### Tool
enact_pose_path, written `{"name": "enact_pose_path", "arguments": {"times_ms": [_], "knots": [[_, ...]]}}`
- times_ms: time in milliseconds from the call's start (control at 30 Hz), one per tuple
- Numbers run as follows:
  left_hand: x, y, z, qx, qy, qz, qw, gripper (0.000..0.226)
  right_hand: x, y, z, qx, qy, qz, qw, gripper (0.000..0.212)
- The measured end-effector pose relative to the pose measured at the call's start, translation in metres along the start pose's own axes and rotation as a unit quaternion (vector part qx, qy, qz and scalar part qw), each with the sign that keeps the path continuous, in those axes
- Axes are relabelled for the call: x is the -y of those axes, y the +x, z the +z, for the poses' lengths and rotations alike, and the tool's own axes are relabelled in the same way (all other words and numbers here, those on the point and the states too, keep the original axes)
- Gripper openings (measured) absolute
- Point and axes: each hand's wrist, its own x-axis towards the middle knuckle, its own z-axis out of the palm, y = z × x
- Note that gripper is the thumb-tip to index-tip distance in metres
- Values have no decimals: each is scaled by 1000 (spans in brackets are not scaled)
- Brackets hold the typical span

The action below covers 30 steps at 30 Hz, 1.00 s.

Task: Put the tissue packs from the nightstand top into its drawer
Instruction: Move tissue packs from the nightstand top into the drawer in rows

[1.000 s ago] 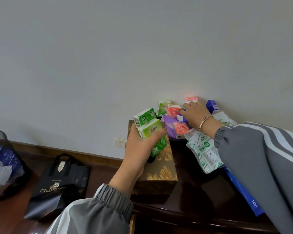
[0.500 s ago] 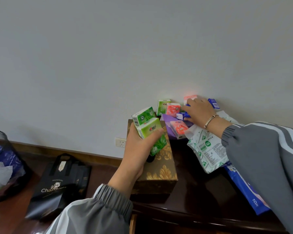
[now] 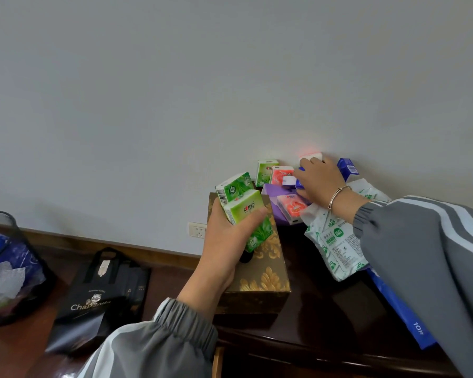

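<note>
Head view: left hand (image 3: pixel 224 241) grips two green packs (image 3: pixel 241 205), fingers wrapped round both, held above the gold tissue box (image 3: pixel 260 271). Right hand (image 3: pixel 318 178) is on the pile by the wall, fingers curled round a blue pack (image 3: pixel 299 184); can't tell if it's off the surface yet. Loose on the nightstand (image 3: pixel 325 309): upright green pack (image 3: pixel 266 170), pink pack (image 3: pixel 280 174) beside it, lower pink pack (image 3: pixel 292 207), rear pink pack (image 3: pixel 310 154) behind my fingers, second blue pack (image 3: pixel 347 166) at the wall. Drawer isn't clearly in frame, so open or shut, filled or not: can't tell. My read: collection phase, nothing visibly stowed. Three packs in hand, at least five left on top, and then the drop into the drawer. White-green pouch (image 3: pixel 336 241) and flat blue package (image 3: pixel 404 309) look like non-targets, so I'd leave them
</note>
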Motion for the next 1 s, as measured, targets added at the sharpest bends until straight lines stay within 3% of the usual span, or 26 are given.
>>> {"name": "enact_pose_path", "arguments": {"times_ms": [67,133,233,333,433,500,600,700,900,1000], "knots": [[1,1,0,-1,-15,3,1000,61,-3,-4,-6,-59,133,60,988,35],[3,2,-1,-12,-36,5,999,55,-6,-11,-19,-137,297,135,936,35],[3,3,-1,-34,-41,23,998,44,-12,-26,-45,-226,474,231,819,30],[0,-1,2,-51,2,51,997,41,-23,-52,-74,-251,618,302,682,16],[-12,-8,7,-87,51,79,992,39,-36,-95,-108,-260,735,323,537,9],[-25,-15,10,-112,67,90,987,38,-43,-132,-128,-261,779,311,477,10],[-48,-38,14,-117,56,86,988,51,-47,-194,-147,-213,827,304,422,2],[-59,-83,13,-56,30,66,996,58,-36,-260,-151,-142,862,308,376,2],[-32,-188,-8,37,32,-55,997,68,16,-362,-122,-33,895,337,291,9],[-4,-228,-23,64,41,-123,990,62,50,-394,-99,38,892,360,272,22]]}}
